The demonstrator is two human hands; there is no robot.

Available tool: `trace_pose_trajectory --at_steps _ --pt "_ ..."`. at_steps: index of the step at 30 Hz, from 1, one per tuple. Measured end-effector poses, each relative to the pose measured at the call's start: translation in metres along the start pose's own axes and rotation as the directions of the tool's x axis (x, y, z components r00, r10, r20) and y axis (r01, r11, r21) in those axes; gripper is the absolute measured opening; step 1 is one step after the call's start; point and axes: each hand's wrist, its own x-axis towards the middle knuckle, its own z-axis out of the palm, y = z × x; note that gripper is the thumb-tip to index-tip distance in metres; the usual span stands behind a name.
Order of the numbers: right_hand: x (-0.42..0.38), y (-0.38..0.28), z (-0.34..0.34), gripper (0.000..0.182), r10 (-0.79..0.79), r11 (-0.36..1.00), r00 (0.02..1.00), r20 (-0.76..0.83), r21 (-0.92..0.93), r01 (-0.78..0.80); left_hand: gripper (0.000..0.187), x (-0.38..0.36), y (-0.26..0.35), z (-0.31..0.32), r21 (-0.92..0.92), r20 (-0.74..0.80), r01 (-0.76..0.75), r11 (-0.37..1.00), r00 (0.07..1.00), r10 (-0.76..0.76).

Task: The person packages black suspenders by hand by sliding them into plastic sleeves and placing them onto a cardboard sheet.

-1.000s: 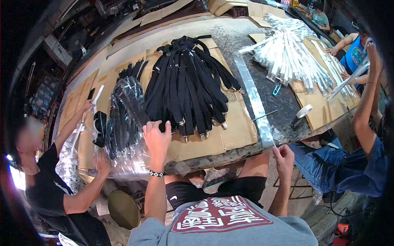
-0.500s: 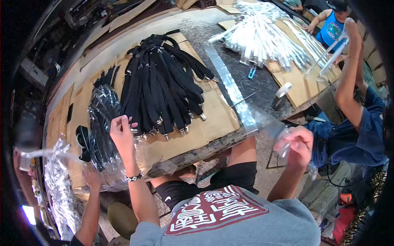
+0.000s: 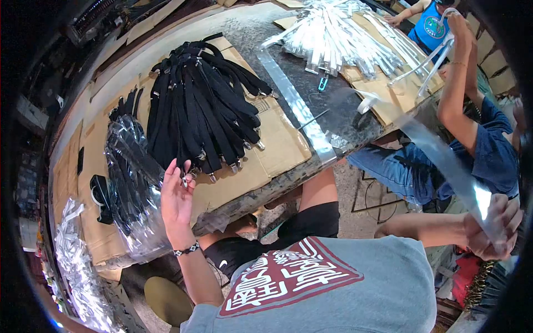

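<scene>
My left hand (image 3: 176,194) pinches the metal clip end of one black strap at the near edge of the big pile of black straps (image 3: 200,105) on the cardboard-covered table. My right hand (image 3: 493,227) is far out to the right, shut on a long clear plastic sleeve (image 3: 444,161) that stretches up and left from it. A stack of flat clear sleeves (image 3: 294,105) lies across the table's dark top.
Bagged black straps (image 3: 130,177) lie left of my left hand. A pile of white bagged straps (image 3: 338,36) sits at the far right of the table, with a tape roll (image 3: 365,102) nearby. A person in blue (image 3: 472,127) sits to the right, arm raised with a sleeve.
My right hand pulled the clear sleeve off the table and swung far right and down. My left hand stayed at the strap ends. The view shifted left; the person on the left left the view.
</scene>
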Motion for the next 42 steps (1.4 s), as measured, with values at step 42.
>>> trace_pose_trajectory --at_steps 42 --pt "-0.241 0.147 0.365 0.025 0.793 0.200 0.030 0.609 -0.213 -0.956 0.023 -0.064 -0.019 -0.054 0.479 0.247 -0.388 0.787 0.920 0.303"
